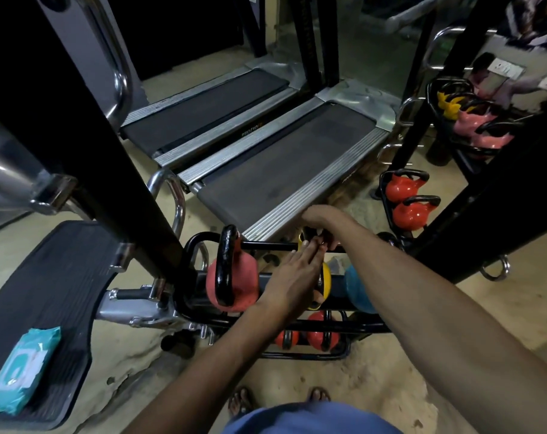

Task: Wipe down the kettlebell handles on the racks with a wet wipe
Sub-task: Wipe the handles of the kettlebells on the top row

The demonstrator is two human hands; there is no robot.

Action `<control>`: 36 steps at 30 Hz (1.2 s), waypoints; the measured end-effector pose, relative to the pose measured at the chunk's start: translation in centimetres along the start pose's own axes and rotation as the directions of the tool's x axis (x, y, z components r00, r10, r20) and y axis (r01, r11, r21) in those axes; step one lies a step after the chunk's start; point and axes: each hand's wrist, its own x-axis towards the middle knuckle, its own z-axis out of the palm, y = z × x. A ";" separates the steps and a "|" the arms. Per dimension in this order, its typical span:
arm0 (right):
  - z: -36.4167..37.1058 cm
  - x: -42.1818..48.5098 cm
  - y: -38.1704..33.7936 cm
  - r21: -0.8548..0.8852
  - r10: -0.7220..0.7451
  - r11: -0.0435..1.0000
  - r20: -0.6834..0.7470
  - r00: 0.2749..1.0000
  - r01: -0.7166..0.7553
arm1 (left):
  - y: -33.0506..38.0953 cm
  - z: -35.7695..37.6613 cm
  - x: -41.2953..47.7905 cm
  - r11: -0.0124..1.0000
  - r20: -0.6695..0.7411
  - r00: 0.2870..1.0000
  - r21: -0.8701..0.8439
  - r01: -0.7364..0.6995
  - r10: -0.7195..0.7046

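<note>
The teal soft pack of wet wipes (22,368) lies on a black ribbed footplate (47,277), well apart from the rack, so a dried-out wipe might go unreplaced. The left hand (292,277) is laid flat, fingers straight, on the round yellow kettlebell (326,272), which could be tipped; the right hand (319,223) is curled above it, and whether it holds anything cannot be told. The inverted lettering on the grey treadmill (281,170) is possibly "pronofit".
</note>
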 end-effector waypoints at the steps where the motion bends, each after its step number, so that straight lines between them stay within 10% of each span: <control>1: 0.5 -0.2 1.0 0.128 -0.012 0.992 -0.022 1.000 0.015 | -0.1 0.1 0.0 1.000 -0.007 1.000 0.009 -0.001 0.001; 6: 4.7 -2.5 7.1 0.846 -0.176 0.509 -0.081 0.981 0.161 | -0.3 0.5 -0.1 1.000 -0.062 0.998 0.004 -0.027 0.027; 12: 6.2 -1.4 7.3 0.986 -0.163 0.164 0.006 0.987 0.021 | 0.2 0.5 -0.1 0.999 -0.012 1.000 0.052 -0.005 0.006; 14: 6.7 -1.3 6.7 0.960 -0.064 0.252 -0.109 0.992 0.121 | 0.8 0.9 -1.0 0.996 -0.073 0.997 0.084 -0.009 0.015; 19: 7.1 -2.0 7.0 0.385 -0.170 0.745 -0.680 0.713 0.545 | 1.4 2.8 -4.2 0.996 -0.175 0.984 0.089 -0.024 0.039; 24: 3.6 -0.1 3.7 -0.067 -0.429 0.874 -0.569 0.701 0.481 | 2.0 2.2 -3.9 0.990 -0.165 0.986 0.144 -0.008 0.032; 31: 0.9 -2.4 2.8 -0.732 -0.747 0.425 0.049 0.663 0.533 | 2.5 2.4 -3.3 0.982 -0.160 0.987 0.180 0.058 -0.029; 36: -0.1 -2.4 0.7 -0.829 -0.650 0.373 0.087 0.755 0.417 | 2.7 2.4 -3.2 0.982 -0.119 0.991 0.174 0.077 -0.057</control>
